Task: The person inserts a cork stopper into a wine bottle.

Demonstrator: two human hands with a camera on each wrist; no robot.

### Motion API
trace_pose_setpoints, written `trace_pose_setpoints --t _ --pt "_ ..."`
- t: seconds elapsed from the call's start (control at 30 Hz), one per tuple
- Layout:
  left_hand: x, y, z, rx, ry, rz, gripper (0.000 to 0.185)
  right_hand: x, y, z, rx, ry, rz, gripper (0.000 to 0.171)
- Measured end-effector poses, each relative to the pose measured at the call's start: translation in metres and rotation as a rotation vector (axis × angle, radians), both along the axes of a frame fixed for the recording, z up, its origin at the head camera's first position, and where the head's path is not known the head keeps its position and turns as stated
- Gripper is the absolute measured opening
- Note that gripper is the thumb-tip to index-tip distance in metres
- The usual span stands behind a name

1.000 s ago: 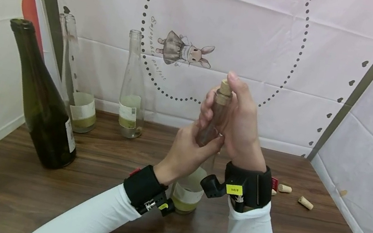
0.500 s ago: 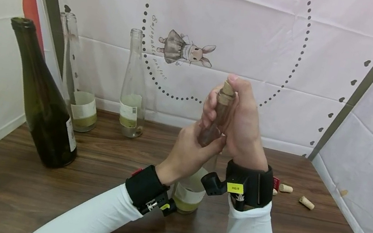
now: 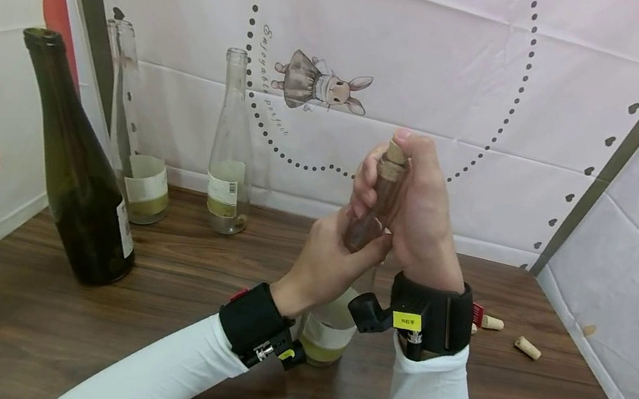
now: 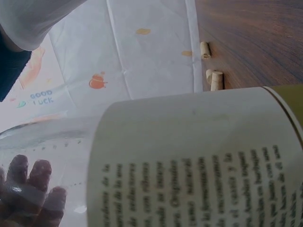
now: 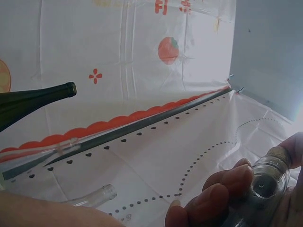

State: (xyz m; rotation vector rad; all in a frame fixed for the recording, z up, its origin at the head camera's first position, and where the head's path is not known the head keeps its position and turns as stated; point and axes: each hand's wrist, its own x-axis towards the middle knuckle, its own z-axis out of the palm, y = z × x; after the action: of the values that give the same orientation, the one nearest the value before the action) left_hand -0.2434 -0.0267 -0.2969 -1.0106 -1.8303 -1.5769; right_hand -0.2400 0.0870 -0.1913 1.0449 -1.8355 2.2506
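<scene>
A clear glass bottle point(image 3: 327, 338) with a white and olive label stands at the middle of the table, between my hands. A pale cork point(image 3: 395, 152) sits partly in its mouth, its upper end above the rim. My left hand point(image 3: 323, 262) grips the neck low down; through the glass its fingers point(image 4: 40, 187) show in the left wrist view. My right hand point(image 3: 427, 215) curls its fingers round the upper neck, and its thumb presses on the cork's top. The right wrist view shows the bottle's rim point(image 5: 270, 163) between fingers and thumb.
A dark green bottle point(image 3: 83, 186) stands at the left. Behind it are two clear labelled bottles, one at the back left point(image 3: 146, 190) and another clear bottle point(image 3: 227, 190). Loose corks point(image 3: 527, 347) and a small red item point(image 3: 477, 313) lie right of my right wrist. Printed cloth walls point(image 3: 358, 14) enclose the table.
Both hands and the bottle's neck have shifted slightly right in the head view, which itself has moved a little. The hold on the neck and the thumb on the cork stay the same.
</scene>
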Motion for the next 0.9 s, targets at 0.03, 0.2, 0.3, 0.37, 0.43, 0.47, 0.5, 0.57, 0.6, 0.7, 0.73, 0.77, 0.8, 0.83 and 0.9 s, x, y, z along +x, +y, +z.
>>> trace_pose_setpoints --t 0.03,0.2,0.3,0.37,0.43,0.47,0.5,0.57,0.6,0.7,0.73,0.77,0.8,0.83,0.9 --pt "0.0 0.0 0.0 -0.001 0.004 0.001 0.02 0.0 0.0 0.0 0.002 0.0 -0.003 0.05" --pt "-0.002 0.0 0.001 -0.004 0.008 0.007 0.021 -0.001 0.0 0.001 0.001 -0.005 -0.011 0.049" --pt "-0.003 -0.001 0.0 -0.001 -0.006 0.008 0.021 -0.002 -0.001 0.0 -0.003 -0.02 -0.016 0.05" --pt "-0.005 -0.003 0.0 0.004 -0.019 0.002 0.022 -0.002 -0.002 -0.001 -0.007 -0.037 -0.015 0.052" --pt "-0.006 -0.005 -0.001 -0.001 -0.032 0.003 0.025 -0.003 -0.003 -0.002 -0.008 -0.041 -0.014 0.055" --pt "-0.006 -0.006 -0.001 -0.007 -0.035 0.0 0.025 -0.003 -0.003 -0.003 -0.005 -0.032 -0.013 0.057" --pt "-0.007 -0.007 -0.001 -0.015 -0.042 -0.003 0.026 -0.003 -0.002 -0.004 0.005 -0.02 -0.017 0.058" --pt "-0.009 -0.01 -0.001 -0.04 -0.052 -0.003 0.029 -0.003 0.0 -0.007 0.041 0.027 -0.038 0.057" --pt "-0.009 -0.012 -0.001 -0.053 -0.059 0.003 0.032 -0.003 0.002 -0.008 0.075 0.057 -0.055 0.056" --pt "-0.012 -0.015 -0.001 -0.09 -0.062 -0.007 0.035 0.001 0.012 -0.009 0.246 0.145 -0.163 0.047" --pt "-0.012 -0.017 0.0 -0.098 -0.063 -0.009 0.036 0.003 0.016 -0.009 0.313 0.168 -0.202 0.043" --pt "-0.013 -0.017 0.0 -0.105 -0.061 -0.013 0.038 0.005 0.02 -0.009 0.38 0.187 -0.234 0.04" --pt "-0.013 -0.018 0.0 -0.112 -0.061 -0.016 0.037 0.006 0.024 -0.008 0.444 0.206 -0.264 0.038" --pt "-0.014 -0.019 0.0 -0.118 -0.062 -0.018 0.038 0.008 0.027 -0.008 0.501 0.224 -0.288 0.037" --pt "-0.015 -0.02 -0.001 -0.129 -0.06 -0.013 0.044 0.009 0.032 -0.007 0.583 0.261 -0.309 0.037"
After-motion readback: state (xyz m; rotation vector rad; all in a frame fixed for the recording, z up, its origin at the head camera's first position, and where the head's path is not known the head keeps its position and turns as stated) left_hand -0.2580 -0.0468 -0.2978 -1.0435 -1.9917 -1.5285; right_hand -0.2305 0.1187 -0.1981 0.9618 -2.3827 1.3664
